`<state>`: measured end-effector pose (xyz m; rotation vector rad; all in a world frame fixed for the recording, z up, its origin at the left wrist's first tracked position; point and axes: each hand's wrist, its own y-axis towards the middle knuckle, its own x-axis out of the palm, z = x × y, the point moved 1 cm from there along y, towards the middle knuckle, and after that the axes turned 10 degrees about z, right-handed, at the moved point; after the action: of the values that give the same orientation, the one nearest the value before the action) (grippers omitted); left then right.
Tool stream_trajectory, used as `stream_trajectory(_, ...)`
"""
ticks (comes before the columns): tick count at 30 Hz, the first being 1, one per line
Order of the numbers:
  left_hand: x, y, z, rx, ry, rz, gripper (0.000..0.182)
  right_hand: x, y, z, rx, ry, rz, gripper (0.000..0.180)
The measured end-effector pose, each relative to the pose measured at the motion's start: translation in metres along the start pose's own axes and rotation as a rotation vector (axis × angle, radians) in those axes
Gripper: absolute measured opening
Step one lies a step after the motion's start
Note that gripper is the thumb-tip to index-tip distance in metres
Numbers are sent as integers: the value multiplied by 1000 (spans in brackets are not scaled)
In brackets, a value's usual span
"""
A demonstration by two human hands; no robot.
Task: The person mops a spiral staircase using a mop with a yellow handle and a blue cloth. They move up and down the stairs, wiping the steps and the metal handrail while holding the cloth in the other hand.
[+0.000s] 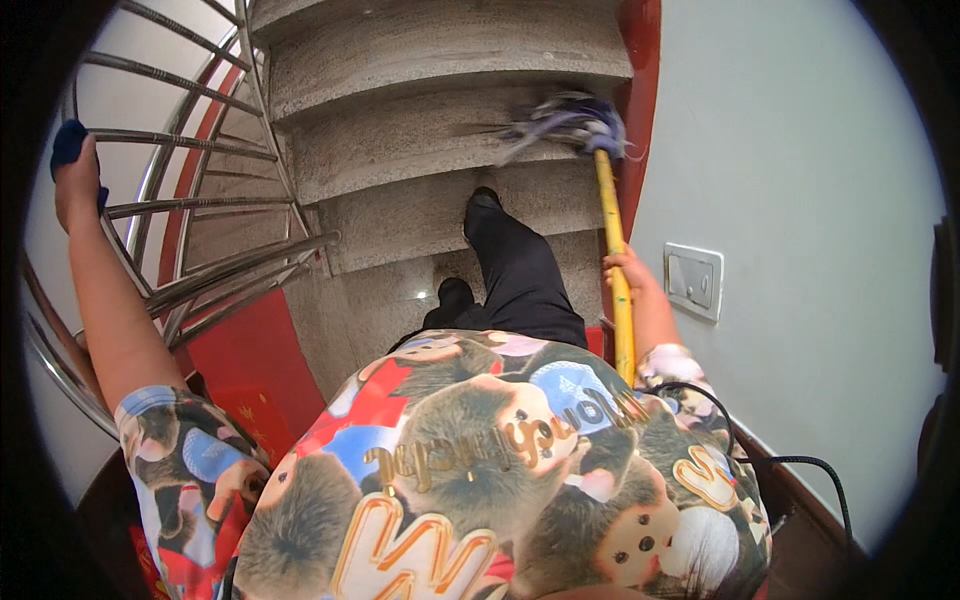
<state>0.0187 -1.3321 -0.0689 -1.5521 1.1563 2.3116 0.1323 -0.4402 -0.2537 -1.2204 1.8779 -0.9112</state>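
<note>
My right hand point(631, 271) is closed round the yellow handle point(610, 202) of a string mop, below its purple collar. The blurred purple and white mop strands point(562, 124) lie on a grey stone stair tread, near the red edge by the wall. At the far left my left hand point(75, 169) rests at the metal stair railing point(180, 139), with a dark blue cloth point(69, 144) on it. Its fingers are mostly hidden by the cloth, so its grip cannot be told.
Curved stone stairs point(450, 97) rise ahead, and my feet in dark shoes stand on different levels. The metal handrail point(240, 270) bends round on the left. A pale wall point(780, 225) with a switch plate point(694, 281) borders the right side. A black cord hangs at my right.
</note>
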Motion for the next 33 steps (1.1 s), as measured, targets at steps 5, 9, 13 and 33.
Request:
stream_trajectory(5,-1,-40,34,64,18,40,66,-86,1,-2,-60,-248,212,65)
stream_trajectory(9,11,-45,16,-57,75,-44,67,-79,-11,36,-12,110,17,59)
stream_trajectory(13,22,-63,0,-85,139,-57,68,-80,-3,81,43,319,-5,49)
stream_trajectory(33,15,-54,69,-85,109,-51,68,142,1,80,232,-266,-235,41)
